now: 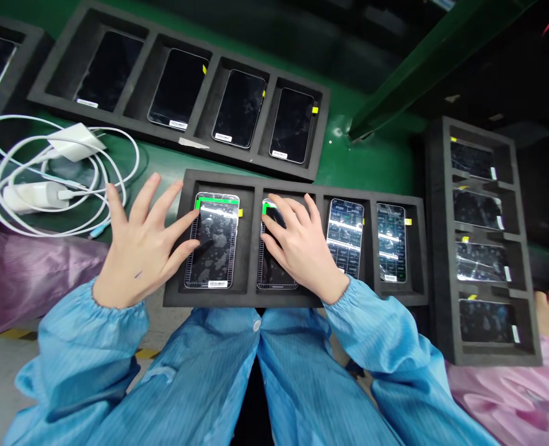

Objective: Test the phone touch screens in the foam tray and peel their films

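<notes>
Okay, both hands are down on the front foam tray (241, 298), and the left hand (142, 248) sits open, fingers fanned, its index and middle fingertips (196, 214) just touching the upper left edge of the first smartphone (214, 248). That phone lies flat in its slot, glossy under a clear film with a bright green strip across the top and a small white label at the bottom. The right hand (297, 248) is open too, not gripping, spread over the second smartphone (271, 275) and hiding most of it; only a green corner and the left edge show. Next along, two more phones (345, 238) (391, 243) sit in their slots with printed grids showing through the glare, and yellow tabs (240, 213) mark the tray's dividers. Beyond them, a second foam tray (321, 124) holds four dark phones, and an angled third tray (437, 248) stands to the right. Over on the left, a white cable (23, 118) loops around two white chargers (75, 141) (33, 197) on the green bench (362, 155), while blue sleeves (88, 347) fill the foreground.
</notes>
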Tool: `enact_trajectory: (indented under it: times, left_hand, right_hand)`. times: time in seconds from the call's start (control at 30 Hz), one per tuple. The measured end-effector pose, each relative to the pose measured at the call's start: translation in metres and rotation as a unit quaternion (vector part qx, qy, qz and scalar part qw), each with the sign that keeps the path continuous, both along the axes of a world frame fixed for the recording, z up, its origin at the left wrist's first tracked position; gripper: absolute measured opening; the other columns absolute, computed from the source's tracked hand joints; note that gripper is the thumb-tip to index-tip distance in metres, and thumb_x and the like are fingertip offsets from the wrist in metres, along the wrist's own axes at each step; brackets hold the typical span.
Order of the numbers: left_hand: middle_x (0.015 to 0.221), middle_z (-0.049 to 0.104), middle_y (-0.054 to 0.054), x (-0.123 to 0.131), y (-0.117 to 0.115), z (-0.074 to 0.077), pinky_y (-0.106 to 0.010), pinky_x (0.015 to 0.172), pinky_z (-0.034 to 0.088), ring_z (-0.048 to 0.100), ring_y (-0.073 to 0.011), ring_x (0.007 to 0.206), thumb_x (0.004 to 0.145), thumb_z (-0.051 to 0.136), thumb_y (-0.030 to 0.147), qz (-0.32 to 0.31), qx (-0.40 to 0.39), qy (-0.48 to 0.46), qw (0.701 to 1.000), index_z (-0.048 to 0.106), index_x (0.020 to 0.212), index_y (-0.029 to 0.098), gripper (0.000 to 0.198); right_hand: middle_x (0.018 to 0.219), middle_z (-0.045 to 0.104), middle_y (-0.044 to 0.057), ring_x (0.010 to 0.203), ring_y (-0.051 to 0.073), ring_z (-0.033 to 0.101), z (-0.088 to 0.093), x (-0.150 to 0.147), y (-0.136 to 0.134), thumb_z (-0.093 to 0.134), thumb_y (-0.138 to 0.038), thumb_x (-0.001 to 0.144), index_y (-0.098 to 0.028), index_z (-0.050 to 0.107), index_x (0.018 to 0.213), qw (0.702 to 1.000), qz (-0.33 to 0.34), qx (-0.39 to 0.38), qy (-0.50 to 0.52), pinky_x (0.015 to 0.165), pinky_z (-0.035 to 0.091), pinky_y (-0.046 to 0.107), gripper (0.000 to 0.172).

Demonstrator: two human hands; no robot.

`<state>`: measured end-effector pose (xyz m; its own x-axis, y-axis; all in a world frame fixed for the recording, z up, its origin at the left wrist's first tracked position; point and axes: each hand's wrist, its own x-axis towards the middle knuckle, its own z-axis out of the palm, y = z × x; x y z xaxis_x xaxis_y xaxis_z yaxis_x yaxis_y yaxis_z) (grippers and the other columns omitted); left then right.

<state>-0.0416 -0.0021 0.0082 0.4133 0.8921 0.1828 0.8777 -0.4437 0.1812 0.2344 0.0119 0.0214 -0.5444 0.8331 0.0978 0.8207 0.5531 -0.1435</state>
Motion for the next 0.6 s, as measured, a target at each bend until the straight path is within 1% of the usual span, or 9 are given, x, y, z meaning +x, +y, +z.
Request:
enact_trajectory:
  times: [0.07,0.13,0.23,0.3,0.37,0.6]
  left_hand:
    - [0.166,0.022,-0.006,0.0,-0.003,0.0,-0.07,0.122,-0.004,0.011,-0.0339,0.156,0.099,0.043,0.035,-0.001,-0.001,0.001,1.0,0.052,0.139,0.032,0.042]
    - [0.166,0.023,-0.007,-0.001,-0.007,0.0,-0.072,0.121,-0.003,0.012,-0.0349,0.156,0.099,0.043,0.035,-0.004,-0.001,-0.003,1.0,0.048,0.143,0.034,0.045]
    - [0.167,0.019,-0.002,-0.002,-0.013,0.001,-0.073,0.12,-0.002,0.012,-0.035,0.156,0.099,0.043,0.035,-0.006,-0.003,-0.009,1.0,0.03,0.151,0.045,0.054]
    - [0.168,0.015,0.002,-0.002,-0.017,0.001,-0.073,0.12,-0.002,0.011,-0.0346,0.156,0.099,0.043,0.035,-0.003,-0.008,-0.009,1.0,0.018,0.152,0.051,0.061]
    - [0.168,0.012,0.005,-0.001,-0.021,0.002,-0.073,0.121,-0.002,0.011,-0.0344,0.156,0.098,0.043,0.036,0.002,-0.014,-0.008,1.0,0.012,0.151,0.055,0.064]
    - [0.168,0.01,0.008,0.0,-0.038,0.008,-0.073,0.121,-0.001,0.012,-0.0347,0.156,0.098,0.042,0.04,0.019,-0.042,-0.01,0.999,0.013,0.149,0.056,0.061]
  right_hand:
    - [0.144,0.056,0.015,0.128,0.029,0.052,0.0,0.0,-0.003,0.045,-0.031,0.101,-0.015,0.068,0.121,1.0,0.003,0.0,0.003,0.118,0.03,0.061,0.034]
    - [0.138,0.059,0.014,0.125,0.029,0.053,-0.001,0.001,-0.006,0.045,-0.03,0.101,-0.016,0.068,0.12,1.0,0.004,-0.003,0.008,0.118,0.03,0.061,0.033]
    - [0.128,0.064,0.013,0.119,0.028,0.055,0.0,0.001,-0.011,0.045,-0.03,0.102,-0.016,0.069,0.12,1.0,0.005,-0.005,0.01,0.117,0.031,0.06,0.033]
    - [0.12,0.066,0.012,0.114,0.027,0.055,0.0,0.001,-0.014,0.045,-0.03,0.102,-0.017,0.069,0.119,1.0,0.007,-0.004,0.009,0.117,0.031,0.059,0.032]
    - [0.114,0.066,0.01,0.109,0.026,0.055,0.0,0.001,-0.017,0.046,-0.031,0.101,-0.018,0.07,0.117,1.0,0.008,-0.006,0.006,0.117,0.032,0.057,0.032]
    - [0.101,0.065,0.008,0.098,0.024,0.054,0.001,0.0,-0.028,0.046,-0.031,0.101,-0.017,0.072,0.111,1.0,0.028,-0.002,-0.001,0.115,0.033,0.053,0.031]
